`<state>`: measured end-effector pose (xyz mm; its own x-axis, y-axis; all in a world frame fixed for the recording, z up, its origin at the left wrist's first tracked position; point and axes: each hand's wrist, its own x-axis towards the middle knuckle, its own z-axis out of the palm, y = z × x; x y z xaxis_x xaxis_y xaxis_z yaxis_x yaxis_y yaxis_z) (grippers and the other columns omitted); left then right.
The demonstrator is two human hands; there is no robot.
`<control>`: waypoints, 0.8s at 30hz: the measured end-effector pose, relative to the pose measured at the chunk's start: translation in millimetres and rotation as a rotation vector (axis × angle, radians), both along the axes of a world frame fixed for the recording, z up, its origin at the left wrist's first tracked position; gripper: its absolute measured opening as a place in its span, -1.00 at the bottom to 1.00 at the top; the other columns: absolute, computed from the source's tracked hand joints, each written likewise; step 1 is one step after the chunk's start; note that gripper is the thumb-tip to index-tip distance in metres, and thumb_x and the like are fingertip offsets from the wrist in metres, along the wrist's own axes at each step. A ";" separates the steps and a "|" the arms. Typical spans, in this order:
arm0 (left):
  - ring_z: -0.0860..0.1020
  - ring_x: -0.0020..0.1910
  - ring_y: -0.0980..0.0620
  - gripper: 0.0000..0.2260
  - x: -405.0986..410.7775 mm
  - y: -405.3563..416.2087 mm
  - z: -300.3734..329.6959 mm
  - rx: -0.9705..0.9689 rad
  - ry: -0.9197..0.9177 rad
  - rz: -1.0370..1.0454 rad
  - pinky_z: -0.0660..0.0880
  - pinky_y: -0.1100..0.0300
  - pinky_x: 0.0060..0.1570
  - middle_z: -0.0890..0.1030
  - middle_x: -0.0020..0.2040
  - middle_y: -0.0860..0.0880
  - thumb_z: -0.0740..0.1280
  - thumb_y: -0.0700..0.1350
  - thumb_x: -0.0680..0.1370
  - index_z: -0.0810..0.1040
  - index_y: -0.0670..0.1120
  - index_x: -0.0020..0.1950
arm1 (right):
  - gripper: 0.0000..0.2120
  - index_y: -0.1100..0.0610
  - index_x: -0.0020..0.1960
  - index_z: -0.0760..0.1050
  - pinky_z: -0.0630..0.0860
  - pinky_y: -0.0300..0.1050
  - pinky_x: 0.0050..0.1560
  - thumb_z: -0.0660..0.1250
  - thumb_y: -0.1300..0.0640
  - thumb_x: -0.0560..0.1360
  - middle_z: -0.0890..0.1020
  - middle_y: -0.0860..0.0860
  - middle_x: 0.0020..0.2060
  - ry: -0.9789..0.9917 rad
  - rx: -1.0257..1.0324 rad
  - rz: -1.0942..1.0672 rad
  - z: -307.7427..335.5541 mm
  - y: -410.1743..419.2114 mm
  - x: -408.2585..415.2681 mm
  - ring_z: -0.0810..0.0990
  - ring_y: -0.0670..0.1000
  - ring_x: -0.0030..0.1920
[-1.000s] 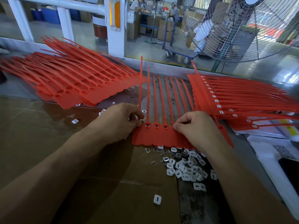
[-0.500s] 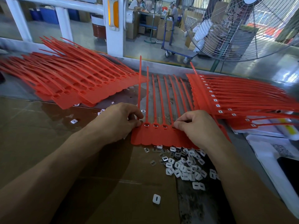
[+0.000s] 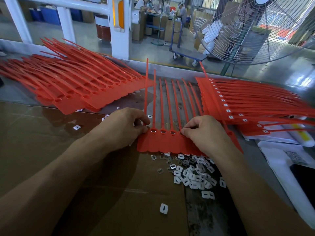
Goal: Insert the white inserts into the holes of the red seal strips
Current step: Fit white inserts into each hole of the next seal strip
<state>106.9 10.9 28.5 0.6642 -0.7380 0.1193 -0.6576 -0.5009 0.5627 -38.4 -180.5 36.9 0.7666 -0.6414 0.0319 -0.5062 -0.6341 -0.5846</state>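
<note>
My left hand (image 3: 127, 127) pinched the sheet of joined red plastic seal strips (image 3: 163, 142) at its nine o'clock edge to keep it flat on the cardboard-covered desk (image 3: 51, 150), while my right hand (image 3: 204, 133), fingertips curled, pressed at a hole; loose white plastic inserts (image 3: 192, 174) lay heaped at six o'clock, within reach.

The strip sheet (image 3: 163, 143) lies between the two hands (image 3: 126, 126) (image 3: 204, 133), the inserts (image 3: 192, 174) before it, one stack (image 3: 76, 89) at left behind, another stack (image 3: 247, 103) at right.
</note>
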 end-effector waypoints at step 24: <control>0.55 -0.16 0.26 -0.84 -1.3 2.0 0.2 -0.008 -0.007 -0.011 0.39 0.37 -0.23 0.59 -0.12 0.21 0.42 -0.05 0.58 0.66 0.13 0.14 | -0.83 -0.13 0.06 0.69 0.40 -0.53 -0.17 0.35 0.09 0.63 0.62 -0.22 0.04 0.001 -0.138 0.246 4.9 3.0 -23.8 0.52 -0.34 -0.06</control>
